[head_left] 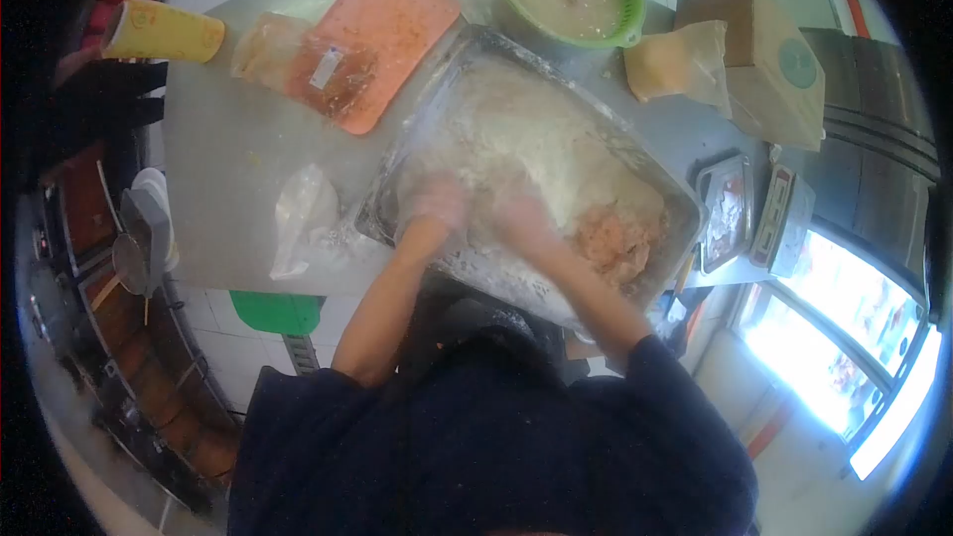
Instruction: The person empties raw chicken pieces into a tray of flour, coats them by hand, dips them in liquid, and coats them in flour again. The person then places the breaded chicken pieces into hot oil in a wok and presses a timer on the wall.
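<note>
A large metal tray [685, 201] holds white powder [526, 109] spread over much of it, with pinkish raw pieces [620, 238] at its right front. Inside the tray's left front part is my left hand [437, 201], blurred by motion and dusted with powder. A short way to its right, my right hand [521, 213] is also smeared by motion, close to the powder. The fingers of both hands are too blurred to make out, and so is anything in them.
Left of the tray lie an orange board [402, 30] and a plastic bag [303, 218]. Behind it stands a green basket [632, 0] over cloudy liquid. To the right are a bag [680, 65], a cardboard box [754, 69], a small tray [725, 218] and a scale [789, 223].
</note>
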{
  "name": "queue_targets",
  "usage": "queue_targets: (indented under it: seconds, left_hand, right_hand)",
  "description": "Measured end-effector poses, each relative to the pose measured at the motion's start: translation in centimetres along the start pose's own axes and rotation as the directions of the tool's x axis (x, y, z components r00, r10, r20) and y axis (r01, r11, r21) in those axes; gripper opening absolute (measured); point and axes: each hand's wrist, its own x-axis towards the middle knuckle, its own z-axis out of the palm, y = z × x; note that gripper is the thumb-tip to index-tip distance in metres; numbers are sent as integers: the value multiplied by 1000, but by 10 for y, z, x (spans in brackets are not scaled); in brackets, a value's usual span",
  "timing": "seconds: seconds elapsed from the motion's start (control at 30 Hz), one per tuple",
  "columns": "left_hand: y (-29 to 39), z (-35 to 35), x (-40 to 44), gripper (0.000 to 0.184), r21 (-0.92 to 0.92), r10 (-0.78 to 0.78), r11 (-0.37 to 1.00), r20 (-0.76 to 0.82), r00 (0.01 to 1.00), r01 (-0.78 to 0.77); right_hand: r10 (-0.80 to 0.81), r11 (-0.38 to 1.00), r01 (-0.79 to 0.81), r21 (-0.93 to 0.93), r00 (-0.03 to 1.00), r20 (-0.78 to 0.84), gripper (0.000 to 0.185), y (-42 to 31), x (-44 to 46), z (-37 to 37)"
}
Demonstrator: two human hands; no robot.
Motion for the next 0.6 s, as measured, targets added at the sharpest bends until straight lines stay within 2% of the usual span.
queue_targets:
  seconds: [0.03,0.07,0.13,0.17,0.2,0.23,0.27,0.3,0.33,0.37,0.4,0.43,0.47,0.5,0.53,0.57,0.6]
  left_hand:
    - [-1,-9,-11,28,17,-11,1000,-3,1000,11]
    - [-3,-15,-21,34,36,-5,999,-39,999,6]
    - [-7,-9,-34,41,58,-3,998,-62,998,6]
    - [-7,-3,-37,41,-98,-33,995,-101,994,23]
    - [-1,-7,-37,42,-251,-65,968,-150,986,26]
    - [5,-10,-41,42,-239,-61,971,-172,983,19]
    - [9,-9,-54,41,-371,-45,923,-359,932,-98]
    - [13,-12,-61,40,-471,-61,850,-535,843,-237]
    - [22,-16,-61,40,-471,-75,850,-551,831,-236]
    - [34,-17,-61,38,-301,29,914,-622,782,-273]
    - [42,-8,-67,38,-120,147,950,-646,749,-290]
    - [52,5,-73,38,-132,136,953,-619,774,-273]
    - [61,10,-65,38,-275,14,935,-604,797,-225]
    - [70,5,-48,39,-407,-104,893,-601,792,-192]
    - [72,11,-33,39,-403,-105,893,-616,781,-198]
    - [71,32,-25,41,-584,-135,755,-583,801,-297]
    - [77,39,-28,42,-732,-155,570,-542,826,-374]
  right_hand:
    - [14,1000,-16,-6,979,-204,41,22,-4,51]
    - [133,982,-110,151,980,-148,40,7,-7,21]
    - [74,970,-91,228,994,81,35,-11,-2,-33]
    - [76,968,-92,235,994,78,35,-3,5,-21]
    - [88,983,-108,148,987,137,37,2,15,-16]
    - [103,991,-116,61,977,187,40,8,23,-15]
    - [96,992,-109,69,981,170,40,22,16,-15]
    - [78,983,-83,162,996,38,41,27,-1,-44]
    - [60,969,-37,244,994,-88,42,29,-10,-69]
    - [31,971,-10,239,996,-85,42,26,-7,-85]
    - [-86,918,152,367,978,-190,42,19,-14,-93]
    - [-158,827,289,482,942,-295,43,15,-31,-90]
    - [-155,824,284,491,945,-288,43,16,-39,-87]
    - [-246,831,357,426,923,-295,42,21,-32,-90]
    - [-329,831,423,362,898,-293,41,26,-27,-90]
    - [-329,830,420,366,900,-287,41,34,-27,-83]
    - [-301,854,326,405,945,-126,34,41,-23,-80]
